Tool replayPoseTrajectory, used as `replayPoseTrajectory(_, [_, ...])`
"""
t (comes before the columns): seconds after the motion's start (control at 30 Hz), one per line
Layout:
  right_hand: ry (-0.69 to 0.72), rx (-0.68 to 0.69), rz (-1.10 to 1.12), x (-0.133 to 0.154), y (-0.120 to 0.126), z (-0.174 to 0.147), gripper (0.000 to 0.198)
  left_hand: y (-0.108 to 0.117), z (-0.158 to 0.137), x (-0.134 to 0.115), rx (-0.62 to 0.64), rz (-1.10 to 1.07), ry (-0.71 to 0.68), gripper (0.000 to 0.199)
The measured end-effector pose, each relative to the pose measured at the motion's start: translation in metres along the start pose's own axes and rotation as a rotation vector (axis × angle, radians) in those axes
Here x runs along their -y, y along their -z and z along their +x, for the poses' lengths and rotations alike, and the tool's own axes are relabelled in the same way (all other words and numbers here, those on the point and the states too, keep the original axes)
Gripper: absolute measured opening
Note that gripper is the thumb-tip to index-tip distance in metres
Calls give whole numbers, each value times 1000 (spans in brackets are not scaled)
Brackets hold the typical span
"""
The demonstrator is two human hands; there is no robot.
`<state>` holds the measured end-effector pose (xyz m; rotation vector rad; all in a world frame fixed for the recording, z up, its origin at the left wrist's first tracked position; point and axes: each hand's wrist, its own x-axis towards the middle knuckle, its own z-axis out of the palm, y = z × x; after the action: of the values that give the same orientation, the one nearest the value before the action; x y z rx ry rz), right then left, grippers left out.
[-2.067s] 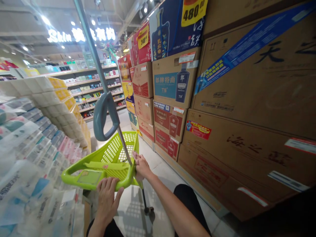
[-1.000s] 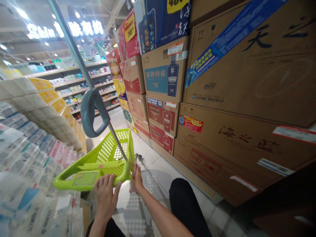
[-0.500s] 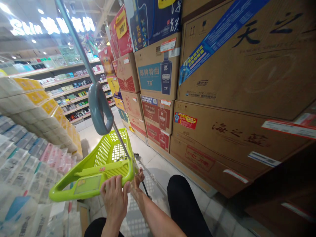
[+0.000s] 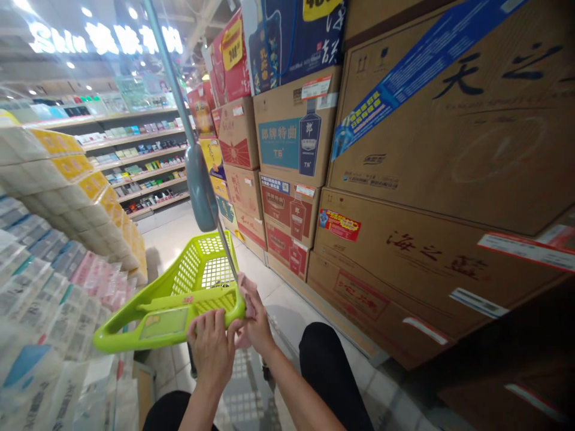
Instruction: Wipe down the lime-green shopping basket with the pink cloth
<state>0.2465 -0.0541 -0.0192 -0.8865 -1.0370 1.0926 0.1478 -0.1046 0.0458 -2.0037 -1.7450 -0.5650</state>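
A lime-green shopping cart (image 4: pixel 123 340) with a perforated basket stands in front of me. My left hand (image 4: pixel 212 344) is closed over the near handle bar at its right part, thumb toward the corner. At that right corner my right hand (image 4: pixel 260 320) presses a pale pink cloth (image 4: pixel 246 286) against the frame; part of the cloth hangs below the corner. A metal pole (image 4: pixel 168 66) with a grey loop-shaped grip (image 4: pixel 200 190) rises beside the cart's right side. Its lower end is hidden behind my right hand and the cloth.
Stacked cardboard cartons (image 4: pixel 386 227) line the right side of the aisle. Packaged tissue stacks (image 4: pixel 58 275) crowd the left. Shelves of small goods (image 4: pixel 139 161) stand farther back. My bent knee (image 4: pixel 326 353) is close to the lower cartons, above the tiled floor (image 4: pixel 276 293).
My right hand has come up at the cart's corner, and the pink cloth now shows in it. The grey grip has turned edge-on and shifted right in view. My left hand stays on the handle.
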Motion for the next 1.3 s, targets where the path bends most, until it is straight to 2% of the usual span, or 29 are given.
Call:
replayPoseTrajectory(0.13, [361, 193, -347, 18, 21, -20, 67, -1, -6, -4, 7, -25, 23, 26])
replayPoseTrajectory(0.23, [525, 351, -592, 28, 38, -4, 65, 6, -10, 10, 1, -99, -48, 30])
replayPoseTrajectory(0.3, [560, 435, -707, 36, 45, 20, 58, 16, -11, 38, -45, -92, -88, 46])
replayPoseTrajectory(0.37, [585, 504, -760, 45, 48, 40, 53, 24, -9, 81, -89, 11, -41, 69])
replayPoseTrajectory(0.43, [594, 545, -789, 53, 44, 46, 52, 27, -8, 127, -41, 59, -37, 84])
replayPoseTrajectory(0.47, [594, 553, -803, 56, 41, 43, 53, 26, -8, 147, 22, 51, -87, 84])
replayPoseTrajectory(0.5, [590, 552, -819, 58, 37, 36, 55, 24, -8, 163, 69, 54, -76, 83])
replayPoseTrajectory(0.57, [602, 556, -838, 62, 31, 21, 59, 19, -10, 181, 126, 62, -59, 80])
replayPoseTrajectory(0.63, [647, 580, -845, 66, 30, 13, 62, 16, -11, 180, 137, 81, -27, 79])
replayPoseTrajectory(0.73, [649, 536, -902, 70, 32, 16, 63, 16, -11, 156, 112, 101, 3, 73])
replayPoseTrajectory(0.8, [583, 399, -980, 68, 28, 15, 60, 17, -10, 135, 74, 110, 31, 70])
replayPoseTrajectory(0.9, [512, 204, -1066, 55, 10, -6, 64, 15, -9, 105, 18, 125, 82, 69])
replayPoseTrajectory(1.0, [551, 243, -1088, 42, 3, -21, 78, 11, -8, 86, -9, 150, 121, 72])
replayPoseTrajectory(1.07, [556, 246, -1122, 42, 12, -12, 79, 11, -6, 81, -8, 154, 122, 71])
replayPoseTrajectory(1.17, [511, 137, -1190, 52, 26, 13, 70, 12, -1, 79, 35, 126, 92, 64])
replayPoseTrajectory(1.3, [521, 79, -1164, 55, 8, 15, 60, 18, 4, 76, 111, 98, 106, 59])
